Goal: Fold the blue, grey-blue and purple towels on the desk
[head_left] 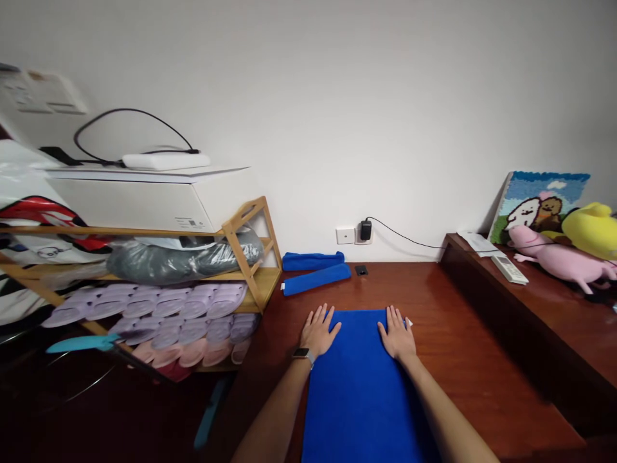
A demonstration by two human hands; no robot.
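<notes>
A blue towel [359, 392] lies spread flat on the reddish-brown wooden table [463, 347], its near end running out of the bottom of the view. My left hand [319, 332], with a watch [303, 353] on the wrist, rests flat over the towel's far left corner, fingers apart. Over the far right corner lies my right hand [397, 334], palm down and fingers stretched out. A small white tag [409, 322] pokes out beside it. Farther back, by the wall, are two folded blue towels [317, 279], one behind the other.
On the left, a wooden rack [263, 276] carries several rows of lilac and pink slippers [186, 302], a wrapped grey bundle [178, 260] and a white box [139, 199]. A black plug [366, 229] sits in the wall socket. The raised right surface bears a remote [509, 270] and a pink plush toy [554, 257].
</notes>
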